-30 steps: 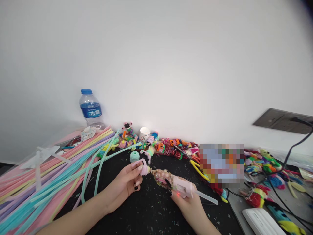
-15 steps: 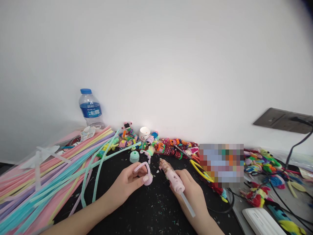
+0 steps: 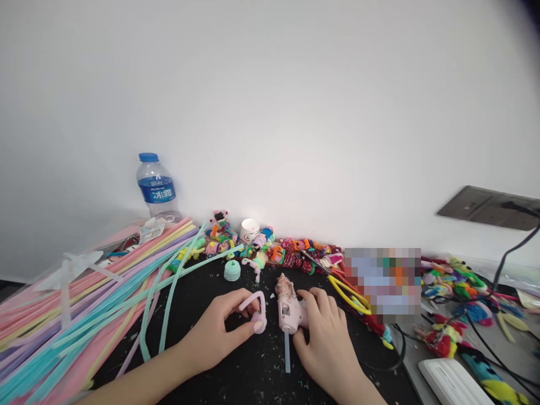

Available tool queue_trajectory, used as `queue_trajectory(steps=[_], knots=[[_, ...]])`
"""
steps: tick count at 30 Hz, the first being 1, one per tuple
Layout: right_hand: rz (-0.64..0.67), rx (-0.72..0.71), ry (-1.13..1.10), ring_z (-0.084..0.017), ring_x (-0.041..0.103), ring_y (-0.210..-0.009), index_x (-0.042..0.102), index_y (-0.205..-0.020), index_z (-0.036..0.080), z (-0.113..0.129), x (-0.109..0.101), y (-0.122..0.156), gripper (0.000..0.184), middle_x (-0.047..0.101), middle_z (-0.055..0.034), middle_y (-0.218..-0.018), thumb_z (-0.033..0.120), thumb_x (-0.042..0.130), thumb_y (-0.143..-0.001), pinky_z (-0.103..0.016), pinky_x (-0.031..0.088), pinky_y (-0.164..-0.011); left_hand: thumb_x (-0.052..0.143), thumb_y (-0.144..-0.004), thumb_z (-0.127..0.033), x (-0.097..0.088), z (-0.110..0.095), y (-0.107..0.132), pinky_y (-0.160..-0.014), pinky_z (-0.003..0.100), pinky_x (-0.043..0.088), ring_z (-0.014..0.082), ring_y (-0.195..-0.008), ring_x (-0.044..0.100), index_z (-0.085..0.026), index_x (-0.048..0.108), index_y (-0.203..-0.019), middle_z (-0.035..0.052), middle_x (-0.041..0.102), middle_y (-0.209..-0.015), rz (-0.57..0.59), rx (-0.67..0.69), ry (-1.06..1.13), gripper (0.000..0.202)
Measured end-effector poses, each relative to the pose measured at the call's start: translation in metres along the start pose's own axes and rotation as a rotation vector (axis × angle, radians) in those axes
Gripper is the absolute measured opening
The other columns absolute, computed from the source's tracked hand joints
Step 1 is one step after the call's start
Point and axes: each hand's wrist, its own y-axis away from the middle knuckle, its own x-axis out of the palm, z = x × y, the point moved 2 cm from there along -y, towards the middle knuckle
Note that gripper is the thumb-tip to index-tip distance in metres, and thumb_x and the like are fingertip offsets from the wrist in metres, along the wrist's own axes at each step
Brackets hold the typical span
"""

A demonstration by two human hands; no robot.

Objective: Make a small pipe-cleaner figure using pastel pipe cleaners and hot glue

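My left hand (image 3: 228,323) pinches a lilac pipe cleaner (image 3: 262,309) between thumb and fingers. Its lower end is wound into a small coil, and the free end arches up and bends over. Beside it on the right, my right hand (image 3: 329,337) has its fingers and thumb around the handle of a pale pink hot glue gun (image 3: 291,314). The gun's crusted nozzle points away from me, and a clear glue stick (image 3: 287,354) sticks out of its back. A mint-green coil of pipe cleaner (image 3: 232,270) stands on the black mat (image 3: 253,377) beyond my left hand.
Bundled pastel pipe cleaners (image 3: 84,315) cover the left side. Small pipe-cleaner figures (image 3: 291,253), a paper cup (image 3: 250,229) and a water bottle (image 3: 156,188) line the wall. At right lie yellow-handled scissors (image 3: 348,295), black cables (image 3: 485,337) and a white power strip (image 3: 453,382).
The glue gun has turned from slanting to nearly straight away from me and sits lower, my right hand now at its side. My left hand has moved slightly right and nearer with the lilac pipe cleaner.
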Motion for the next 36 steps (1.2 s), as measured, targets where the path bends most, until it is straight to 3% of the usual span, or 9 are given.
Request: queue_trajectory(steps=[5,8,11,16,20,28,36], knots=[[-0.034,-0.205,-0.211,-0.031,0.037,-0.114,0.042,-0.124,0.019,0.011,-0.012,0.003,0.055,0.042,-0.012,-0.125,0.007,0.05,-0.071,-0.051,0.033,-0.094,0.058,-0.077,-0.021,0.004,-0.004,0.003,-0.073,0.025,0.041,0.0147,-0.075,0.052,-0.019,0.058,-0.083,-0.0002,0.059,-0.081,0.089,0.113,-0.177,0.006],[-0.019,-0.389,-0.334,-0.028,0.042,-0.11,0.042,-0.124,0.019,0.022,-0.016,0.006,0.05,0.047,-0.0113,-0.12,0.008,0.05,-0.076,-0.045,0.038,-0.091,0.059,-0.077,-0.02,0.008,-0.003,0.006,-0.077,0.025,0.042,0.0151,-0.08,0.054,-0.019,0.058,-0.087,0.0015,0.06,-0.087,0.146,0.201,-0.172,0.01],[-0.012,-0.473,-0.408,-0.023,0.051,-0.097,0.047,-0.118,0.018,0.03,-0.015,0.007,0.039,0.055,-0.0102,-0.107,0.007,0.051,-0.081,-0.038,0.045,-0.084,0.059,-0.077,-0.019,0.011,-0.002,0.008,-0.077,0.024,0.042,0.0152,-0.082,0.055,-0.019,0.058,-0.09,0.0022,0.06,-0.09,0.196,0.252,-0.161,0.013],[-0.032,-0.442,-0.468,-0.02,0.057,-0.079,0.053,-0.097,0.018,0.03,-0.009,0.01,0.018,0.061,-0.007,-0.086,0.007,0.049,-0.083,-0.031,0.049,-0.07,0.06,-0.075,-0.016,0.014,-0.005,0.009,-0.074,0.024,0.043,0.0162,-0.08,0.055,-0.019,0.06,-0.088,0.0035,0.06,-0.089,0.266,0.242,-0.153,0.013],[-0.017,-0.4,-0.522,-0.016,0.057,-0.067,0.052,-0.086,0.02,0.026,-0.003,0.013,0.016,0.061,-0.0035,-0.075,0.006,0.045,-0.082,-0.025,0.048,-0.059,0.059,-0.073,-0.01,0.015,-0.005,0.009,-0.074,0.024,0.043,0.0158,-0.079,0.055,-0.019,0.059,-0.083,0.0026,0.058,-0.087,0.229,0.224,-0.096,0.014],[-0.071,-0.31,-0.627,-0.014,0.059,-0.064,0.051,-0.082,0.02,0.024,-0.002,0.014,0.014,0.062,-0.0023,-0.073,0.007,0.046,-0.081,-0.023,0.046,-0.058,0.064,-0.07,-0.009,0.013,-0.003,0.005,-0.078,0.024,0.043,0.0167,-0.084,0.058,-0.018,0.061,-0.082,0.003,0.063,-0.09,0.215,0.196,-0.027,0.016],[-0.067,-0.261,-0.602,-0.015,0.056,-0.065,0.049,-0.081,0.02,0.022,-0.003,0.013,0.013,0.06,-0.0029,-0.074,0.008,0.043,-0.081,-0.025,0.045,-0.058,0.071,-0.065,-0.016,0.009,0.0,0.005,-0.082,0.028,0.042,0.0198,-0.087,0.059,-0.021,0.064,-0.081,0.0007,0.067,-0.091,0.098,0.066,-0.059,0.018]])
